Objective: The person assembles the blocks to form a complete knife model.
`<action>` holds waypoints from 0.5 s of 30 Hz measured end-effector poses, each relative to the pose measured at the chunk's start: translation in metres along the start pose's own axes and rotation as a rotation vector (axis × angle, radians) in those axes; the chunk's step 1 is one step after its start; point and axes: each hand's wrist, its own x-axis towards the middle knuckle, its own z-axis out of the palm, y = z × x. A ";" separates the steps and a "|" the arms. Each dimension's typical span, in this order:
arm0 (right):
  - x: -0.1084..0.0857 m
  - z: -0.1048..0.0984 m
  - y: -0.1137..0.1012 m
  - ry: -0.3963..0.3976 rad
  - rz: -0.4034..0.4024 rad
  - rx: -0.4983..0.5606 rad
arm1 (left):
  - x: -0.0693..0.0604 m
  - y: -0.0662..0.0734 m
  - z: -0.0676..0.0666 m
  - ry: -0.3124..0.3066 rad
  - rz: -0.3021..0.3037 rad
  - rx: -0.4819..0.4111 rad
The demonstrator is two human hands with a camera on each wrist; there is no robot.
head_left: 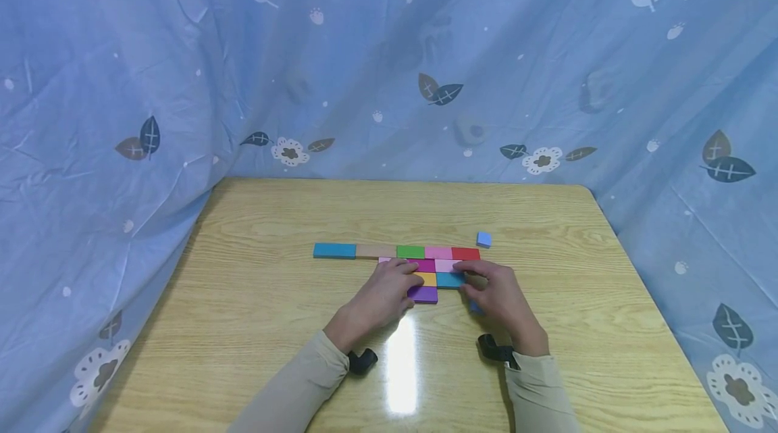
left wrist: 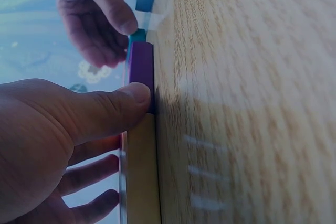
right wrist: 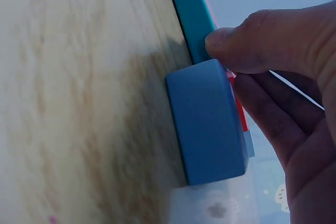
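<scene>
Flat coloured blocks lie in touching rows on the table. My left hand (head_left: 383, 288) rests over their left part; in the left wrist view its thumb presses the near side by a purple block (left wrist: 142, 61) and a tan block (left wrist: 143, 171), its other fingers spread beyond. My right hand (head_left: 498, 294) pinches a teal block (head_left: 450, 280) at its right end, thumb on the near side, index finger by a light pink block (head_left: 446, 265). A blue block (right wrist: 207, 124), thicker than the teal one, stands close below the right thumb. The left palm hides some blocks.
The back row has a blue block (head_left: 334, 250), a tan one, a green block (head_left: 410, 252), a pink one and a red block (head_left: 466, 254). A small blue cube (head_left: 483, 239) lies behind the red end. A blue leaf-patterned curtain (head_left: 377, 68) surrounds the wooden table (head_left: 273, 217).
</scene>
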 end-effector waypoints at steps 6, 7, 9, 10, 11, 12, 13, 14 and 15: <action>0.000 0.002 0.001 0.003 -0.021 -0.030 | 0.000 0.000 0.000 0.002 -0.001 0.004; 0.000 0.002 0.001 -0.001 -0.017 -0.028 | 0.000 0.001 0.000 0.002 -0.002 0.004; 0.000 0.000 0.001 -0.015 0.001 -0.010 | 0.000 0.001 0.000 0.003 -0.003 0.002; 0.000 -0.001 0.002 -0.016 0.009 0.016 | 0.000 0.001 0.000 0.003 -0.003 0.002; 0.000 -0.003 0.003 -0.014 0.020 0.051 | 0.000 0.001 -0.001 0.003 -0.004 0.000; 0.000 -0.005 0.004 -0.008 0.030 0.090 | -0.001 0.001 -0.001 0.003 -0.004 -0.002; 0.001 -0.008 0.005 0.006 0.039 0.135 | -0.001 0.002 -0.001 0.003 -0.004 -0.002; 0.002 -0.011 0.007 0.028 0.043 0.187 | -0.001 0.002 0.000 0.003 -0.004 -0.004; 0.003 -0.015 0.010 0.055 0.042 0.243 | -0.001 0.002 0.000 0.004 -0.004 -0.004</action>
